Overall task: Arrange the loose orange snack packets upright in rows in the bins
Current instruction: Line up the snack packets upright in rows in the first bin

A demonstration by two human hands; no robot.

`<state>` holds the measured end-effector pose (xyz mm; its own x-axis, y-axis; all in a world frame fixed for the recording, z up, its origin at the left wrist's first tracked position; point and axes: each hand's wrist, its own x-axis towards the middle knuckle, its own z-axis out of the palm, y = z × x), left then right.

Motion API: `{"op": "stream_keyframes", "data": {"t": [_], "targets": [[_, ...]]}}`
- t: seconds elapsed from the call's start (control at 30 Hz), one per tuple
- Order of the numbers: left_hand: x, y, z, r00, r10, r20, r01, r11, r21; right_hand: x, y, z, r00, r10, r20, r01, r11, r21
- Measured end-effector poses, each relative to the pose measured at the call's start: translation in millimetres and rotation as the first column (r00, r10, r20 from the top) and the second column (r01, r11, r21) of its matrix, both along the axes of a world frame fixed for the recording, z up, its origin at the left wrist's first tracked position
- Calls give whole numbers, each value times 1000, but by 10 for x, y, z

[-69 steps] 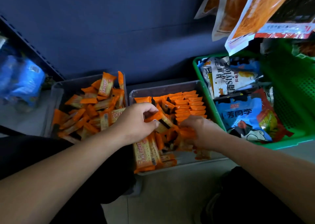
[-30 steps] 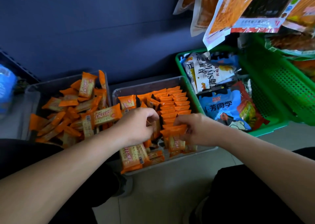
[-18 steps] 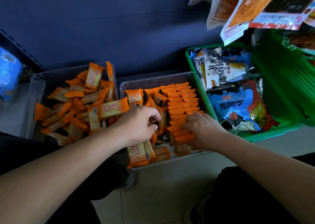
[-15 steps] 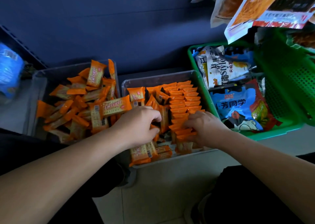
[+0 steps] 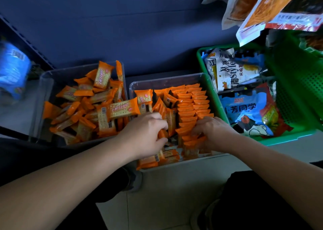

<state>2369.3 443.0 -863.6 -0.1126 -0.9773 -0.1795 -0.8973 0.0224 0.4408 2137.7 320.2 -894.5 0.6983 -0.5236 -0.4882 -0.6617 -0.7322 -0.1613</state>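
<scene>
orange snack packets [image 5: 87, 110] are heaped loose in the clear bin [image 5: 45, 82] at centre left of the frame. in the middle bin [image 5: 167, 80], upright rows [image 5: 191, 105] are packed along the right side, with loose ones jumbled at the left. a single packet [image 5: 162, 134] is pinched by the curled fingers of the left hand [image 5: 143, 135] at frame centre. the near end of the upright rows is gripped by the bent fingers of the right hand [image 5: 214, 131]. a green basket [image 5: 286, 139] of bagged snacks is set just right of that bin.

Single head-worn view, looking steeply down, close over floor-level bins [image 5: 167, 80]
</scene>
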Motion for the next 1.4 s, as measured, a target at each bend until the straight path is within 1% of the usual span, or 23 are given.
{"op": "stream_keyframes", "data": {"t": [0.07, 0.2, 0.3, 0.4, 0.47, 0.57, 0.63, 0.7, 0.77, 0.83, 0.87, 0.97, 1.03, 1.1, 1.17, 1.23, 1.3, 1.33, 1.4], "targets": [[-120, -83, -24, 1000, -29, -9, 29, 999, 27, -72, -50, 74, 991, -100, 93, 95, 994, 54], [-395, -343, -162, 994, -105, 6, 104, 990, 97, -281, -164, 168, 935, -301, 190, 295, 954, 58], [-606, -456, -354, 989, -146, -32, 150, 972, 184, -427, -157, 137, 904, -348, 250, 341, 937, 73], [-743, -445, -537, 994, -105, -41, 112, 957, 269, -503, -102, 141, 899, -324, 295, 312, 946, 87], [-785, -431, -610, 996, -72, -44, 82, 957, 279, -549, -84, 166, 894, -318, 317, 300, 948, 105], [-818, -413, -637, 993, -33, -111, 65, 952, 298, -593, -91, 202, 898, -317, 304, 298, 948, 110], [-847, -390, -621, 984, 24, -179, 30, 957, 289, -583, -107, 222, 904, -316, 289, 295, 948, 115], [-858, -396, -579, 969, 116, -217, -69, 975, 209, -564, -131, 237, 908, -317, 274, 294, 948, 121], [-830, -439, -526, 976, 177, -128, -158, 976, 149, -544, -156, 251, 912, -311, 266, 288, 950, 125], [-782, -468, -519, 976, 213, -49, -202, 964, 172, -531, -172, 285, 921, -306, 239, 287, 951, 114], [-763, -471, -545, 973, 225, -43, -213, 957, 198, -528, -179, 298, 924, -309, 223, 292, 951, 106], [-744, -451, -636, 957, 256, -135, -214, 941, 263, -531, -205, 320, 922, -325, 209, 311, 945, 95], [-730, -442, -681, 944, 270, -188, -213, 937, 277, -531, -205, 315, 931, -312, 189, 302, 950, 83], [-717, -475, -697, 932, 291, -216, -225, 931, 287, -535, -187, 267, 954, -261, 150, 258, 965, 42], [-713, -521, -697, 924, 314, -219, -248, 927, 280, -518, -146, 184, 981, -164, 108, 166, 986, -16], [-722, -569, -681, 920, 327, -215, -273, 930, 245, -510, -108, 87, 996, -64, 63, 69, 994, -89], [-724, -587, -673, 904, 351, -242, -309, 930, 197, -522, -97, 7, 1000, -7, 19, 10, 991, -134], [-730, -583, -671, 891, 365, -269, -325, 928, 184, -533, -94, -36, 1000, 9, 11, -7, 988, -154], [-758, -565, -676, 877, 359, -320, -305, 930, 207, -554, -80, -134, 996, 37, 80, -17, 973, -231]]}}
